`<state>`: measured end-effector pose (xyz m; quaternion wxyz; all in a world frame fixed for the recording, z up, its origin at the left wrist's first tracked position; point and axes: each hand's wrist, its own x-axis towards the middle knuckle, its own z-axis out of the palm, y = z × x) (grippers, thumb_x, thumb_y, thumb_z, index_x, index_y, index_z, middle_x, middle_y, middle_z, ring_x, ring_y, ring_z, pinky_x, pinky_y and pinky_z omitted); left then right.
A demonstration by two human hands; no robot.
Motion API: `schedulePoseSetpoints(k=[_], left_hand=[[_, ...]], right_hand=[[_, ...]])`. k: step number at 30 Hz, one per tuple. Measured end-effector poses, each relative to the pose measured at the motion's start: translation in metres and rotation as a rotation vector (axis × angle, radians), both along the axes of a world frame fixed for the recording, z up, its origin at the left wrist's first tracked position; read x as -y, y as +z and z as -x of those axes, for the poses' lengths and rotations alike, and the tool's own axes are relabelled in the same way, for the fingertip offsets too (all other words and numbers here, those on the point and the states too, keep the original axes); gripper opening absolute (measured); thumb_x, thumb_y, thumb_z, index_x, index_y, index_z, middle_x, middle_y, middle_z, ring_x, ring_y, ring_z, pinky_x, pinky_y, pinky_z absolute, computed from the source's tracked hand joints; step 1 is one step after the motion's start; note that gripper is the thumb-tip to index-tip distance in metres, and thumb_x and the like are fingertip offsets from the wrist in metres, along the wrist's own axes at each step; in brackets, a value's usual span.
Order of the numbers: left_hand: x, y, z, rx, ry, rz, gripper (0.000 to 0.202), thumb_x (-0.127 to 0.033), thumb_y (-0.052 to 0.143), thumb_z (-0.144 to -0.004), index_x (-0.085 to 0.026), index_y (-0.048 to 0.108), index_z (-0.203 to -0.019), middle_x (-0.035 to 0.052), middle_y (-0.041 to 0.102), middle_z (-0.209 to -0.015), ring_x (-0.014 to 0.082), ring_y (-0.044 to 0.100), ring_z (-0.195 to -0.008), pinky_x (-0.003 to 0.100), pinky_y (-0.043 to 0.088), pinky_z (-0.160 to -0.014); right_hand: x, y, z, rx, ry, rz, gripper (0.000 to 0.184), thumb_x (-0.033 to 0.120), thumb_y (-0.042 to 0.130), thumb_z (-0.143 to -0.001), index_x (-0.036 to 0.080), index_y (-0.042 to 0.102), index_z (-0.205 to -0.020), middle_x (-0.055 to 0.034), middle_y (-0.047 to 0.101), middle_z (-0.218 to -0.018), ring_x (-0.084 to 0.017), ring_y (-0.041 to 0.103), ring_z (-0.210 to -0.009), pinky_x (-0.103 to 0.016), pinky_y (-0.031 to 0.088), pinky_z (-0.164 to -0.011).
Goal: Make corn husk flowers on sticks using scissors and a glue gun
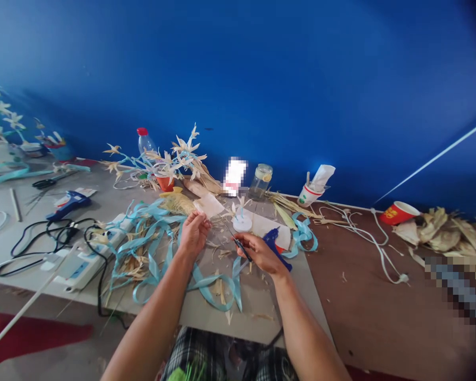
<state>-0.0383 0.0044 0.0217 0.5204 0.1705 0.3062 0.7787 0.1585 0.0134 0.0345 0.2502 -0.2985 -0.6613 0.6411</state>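
My left hand (195, 232) is closed, its fingertips pinching a pale, flat piece of corn husk (209, 205). In my right hand (258, 251) is a pair of scissors (243, 247) with dark handles, its metal blades pointing up and left toward the husk. Just beyond the scissors stands a small white round base (243, 221) with pale husk flowers on it. A blue glue gun (276, 248) lies right beside my right hand, partly hidden by it. Light-blue ribbon (153, 264) tangles with husk scraps left of my left hand and loops below both hands.
A power strip (95, 259) with black cords and another blue glue gun (69, 205) lie at left. Husk flowers stand in an orange pot (165, 183). Along the wall are a glass jar (261, 181), a paper cup (310, 194), a red cup (400, 212) and white cords (367, 235).
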Motion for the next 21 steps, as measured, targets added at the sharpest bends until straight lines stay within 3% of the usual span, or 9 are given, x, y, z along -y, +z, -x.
schedulePoseSetpoints(k=[5, 10, 15, 21], left_hand=[[0.001, -0.002, -0.007, -0.044, -0.072, 0.004, 0.023, -0.018, 0.073, -0.060, -0.016, 0.052, -0.070, -0.0059, 0.051, -0.056, 0.0045, 0.046, -0.047, 0.021, 0.041, -0.054], [0.002, -0.001, -0.013, -0.054, -0.120, 0.006, 0.023, -0.018, 0.072, -0.061, -0.016, 0.052, -0.070, -0.0060, 0.049, -0.056, 0.0040, 0.045, -0.046, 0.020, 0.040, -0.052], [0.001, -0.001, -0.006, -0.034, -0.050, -0.009, 0.024, -0.018, 0.072, -0.061, -0.016, 0.051, -0.073, -0.0058, 0.051, -0.057, 0.0047, 0.047, -0.047, 0.021, 0.041, -0.053], [0.000, -0.002, 0.004, -0.031, 0.008, -0.032, 0.025, -0.019, 0.072, -0.062, -0.017, 0.049, -0.072, -0.0065, 0.049, -0.055, 0.0051, 0.047, -0.048, 0.021, 0.042, -0.055]], right_hand=[[0.005, -0.005, 0.010, -0.021, -0.007, 0.028, 0.046, 0.042, 0.066, -0.072, 0.014, 0.055, -0.106, -0.0005, 0.058, -0.074, -0.012, 0.052, -0.068, -0.025, 0.037, -0.063], [0.006, -0.008, 0.013, -0.100, -0.036, 0.077, 0.054, 0.053, 0.067, -0.067, 0.016, 0.056, -0.105, 0.0004, 0.054, -0.072, -0.012, 0.050, -0.067, -0.025, 0.036, -0.062], [0.002, -0.004, 0.002, -0.164, 0.023, 0.025, 0.056, 0.058, 0.063, -0.069, 0.014, 0.058, -0.103, 0.0001, 0.053, -0.068, -0.012, 0.048, -0.066, -0.025, 0.035, -0.063], [-0.001, -0.005, -0.003, -0.059, 0.041, 0.042, 0.050, 0.051, 0.065, -0.071, 0.014, 0.057, -0.104, -0.0006, 0.055, -0.072, -0.012, 0.050, -0.068, -0.024, 0.036, -0.063]])
